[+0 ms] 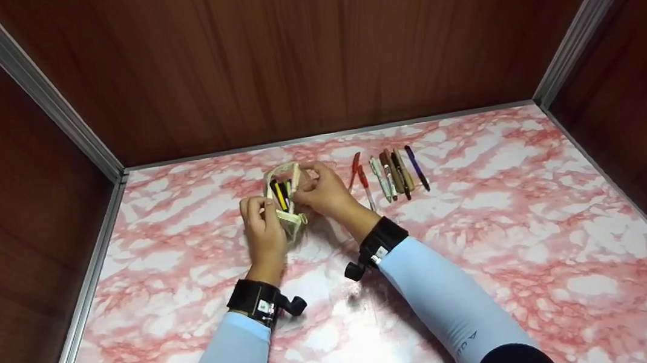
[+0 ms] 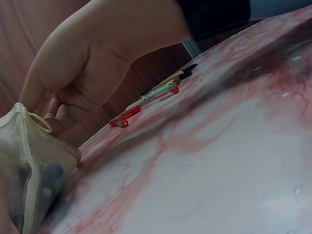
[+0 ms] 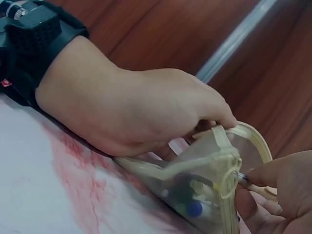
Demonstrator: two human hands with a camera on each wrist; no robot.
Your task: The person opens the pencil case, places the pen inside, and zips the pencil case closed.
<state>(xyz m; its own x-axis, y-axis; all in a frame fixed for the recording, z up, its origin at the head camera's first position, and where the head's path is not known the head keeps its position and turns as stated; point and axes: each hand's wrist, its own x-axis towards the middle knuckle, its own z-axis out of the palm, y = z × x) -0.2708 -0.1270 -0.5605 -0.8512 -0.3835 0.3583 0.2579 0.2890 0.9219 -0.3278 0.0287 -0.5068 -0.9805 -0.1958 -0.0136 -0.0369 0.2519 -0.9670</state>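
Observation:
A cream mesh pencil case (image 1: 291, 229) sits unzipped, with several pens and a yellow-barrelled one (image 1: 280, 196) visible through its mouth. My left hand (image 1: 263, 225) grips the near left edge of the mouth, fingers curled over the rim. On the opposite side my right hand (image 1: 328, 193) holds the rim, its index finger at the far corner and the thumb lower down. In the right wrist view a small pale tip (image 3: 242, 178) shows at the right fingertips (image 3: 258, 176); I cannot tell whether it is a pen. Blue pen ends (image 3: 195, 209) press against the mesh.
Right of the case lie two red pens (image 1: 363, 177), then a row with a green-and-white pen (image 1: 380, 180), brown pens (image 1: 395, 173), a black one and a purple pen (image 1: 418, 169). Wood panels (image 1: 308, 49) with metal edging enclose the marbled table (image 1: 488, 236) at the back and sides.

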